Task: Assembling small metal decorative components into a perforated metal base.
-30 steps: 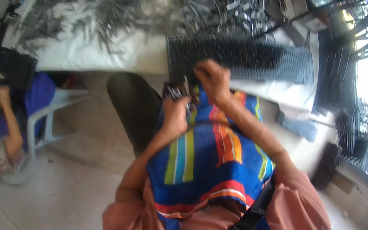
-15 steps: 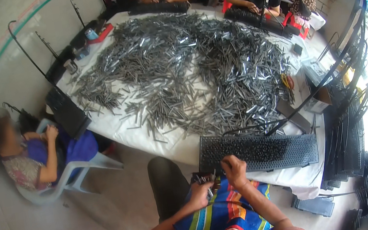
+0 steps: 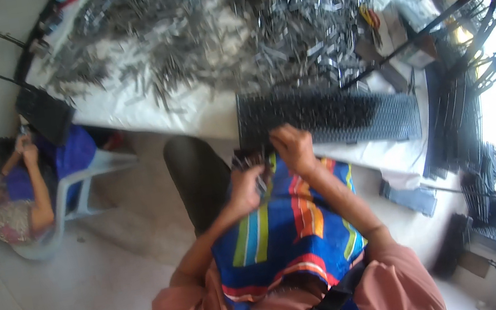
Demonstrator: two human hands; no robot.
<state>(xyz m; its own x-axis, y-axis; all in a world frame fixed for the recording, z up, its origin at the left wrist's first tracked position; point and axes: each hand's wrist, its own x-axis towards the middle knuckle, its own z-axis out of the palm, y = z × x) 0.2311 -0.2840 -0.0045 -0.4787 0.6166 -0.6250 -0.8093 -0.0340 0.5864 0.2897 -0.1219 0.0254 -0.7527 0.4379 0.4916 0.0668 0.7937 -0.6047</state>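
My left hand [image 3: 246, 191] is closed round a small bunch of thin dark metal strips [image 3: 251, 157], held just off the table's near edge. My right hand [image 3: 296, 149] is pinched over the near left edge of a long black perforated panel [image 3: 384, 114]; whatever its fingertips hold is too small and blurred to make out. Dark pieces fill many of the panel's holes, while its right end shows bare mesh. Beneath both hands a blue apron with coloured stripes [image 3: 281, 240] covers my lap.
A large heap of loose metal strips [image 3: 306, 29] spreads over the white-covered table [image 3: 190, 117]. At left a person [image 3: 17, 211] sits on a pale plastic chair [image 3: 70, 180]. Black hooked racks [image 3: 460, 102] crowd the right side, and a grey panel [image 3: 413, 197] lies low beside the table.
The view has tilted downward, so the table and panel appear higher and my apron shows more. My left hand still grips the strips; my right hand remains pinched at the panel's edge.
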